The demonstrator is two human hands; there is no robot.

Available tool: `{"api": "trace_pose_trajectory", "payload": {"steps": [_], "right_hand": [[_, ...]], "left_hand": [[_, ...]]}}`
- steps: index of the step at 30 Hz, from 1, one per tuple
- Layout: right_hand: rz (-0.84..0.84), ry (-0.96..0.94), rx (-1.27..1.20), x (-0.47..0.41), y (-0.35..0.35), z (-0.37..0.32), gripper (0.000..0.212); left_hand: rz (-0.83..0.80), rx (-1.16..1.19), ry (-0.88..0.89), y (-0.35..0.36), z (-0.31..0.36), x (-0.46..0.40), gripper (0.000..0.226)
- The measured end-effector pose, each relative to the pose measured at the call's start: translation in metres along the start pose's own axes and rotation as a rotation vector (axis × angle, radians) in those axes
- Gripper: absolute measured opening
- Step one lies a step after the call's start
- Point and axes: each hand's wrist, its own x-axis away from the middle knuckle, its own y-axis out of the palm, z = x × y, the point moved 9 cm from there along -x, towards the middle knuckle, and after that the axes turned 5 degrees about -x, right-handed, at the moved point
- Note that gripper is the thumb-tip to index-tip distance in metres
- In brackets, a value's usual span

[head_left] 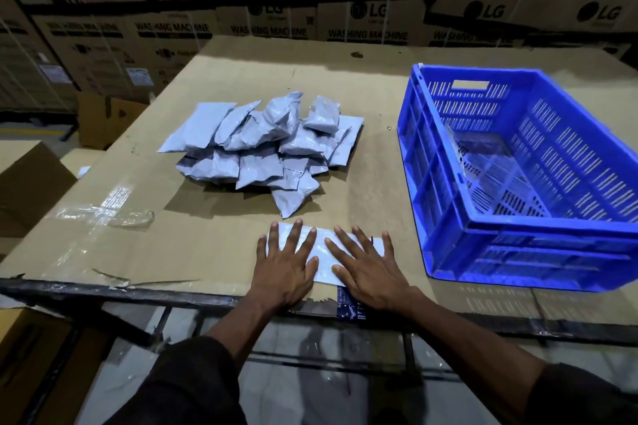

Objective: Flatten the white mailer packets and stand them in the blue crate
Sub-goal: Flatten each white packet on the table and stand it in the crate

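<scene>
The fingers (297,235) of both hands are straight and spread wide, lying flat on a thin white plastic mailer packet (322,254) that rests on the near edge of the table (145,245), a steel-framed surface covered with brown corrugated cardboard. The left hand (284,269) covers the left half of the packet and the right hand (371,272) covers the right half, the thumbs pointing toward each other across the exposed middle strip. Nothing is gripped or pinched; contact is by palm and finger pads only. The step in hand appears to be flattening. For a good result, pressure should travel from the centre of the packet outward toward its ends, so trapped air and loose contents spread rather than bunch under the palms. The packet lies close to the table edge, so a pull toward the body could slide it off. Beyond the fingertips, a loose heap of crumpled white mailer packets (266,145) waits in the middle of the table, well apart from the hands. The blue perforated plastic crate (445,228) stands to the right, just beside the right hand; its visible interior seems to hold no standing packets, so the task looks to be near its start.
</scene>
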Motion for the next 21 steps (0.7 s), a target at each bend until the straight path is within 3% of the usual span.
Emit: {"api": "trace_pose_trajectory", "payload": {"steps": [7,12,15,17,21], "right_hand": [[-0.143,0.001,-0.174,-0.001,0.002,0.002,0.064],[0.079,-0.011,-0.236,0.001,-0.011,0.009,0.063],[0.220,-0.023,-0.272,-0.006,-0.026,0.012,0.043],[0.276,-0.049,-0.266,-0.007,-0.031,0.013,0.033],[0.325,-0.017,-0.364,-0.006,-0.031,0.022,0.033]], "left_hand": [[-0.010,0.014,0.002,0.002,-0.003,0.002,0.078],[0.083,0.008,-0.032,-0.009,-0.003,0.009,0.069],[0.191,0.078,0.014,-0.017,0.001,0.016,0.068],[0.225,0.107,0.083,-0.018,0.004,0.019,0.070],[0.259,0.079,0.131,-0.020,0.007,0.019,0.072]]}}
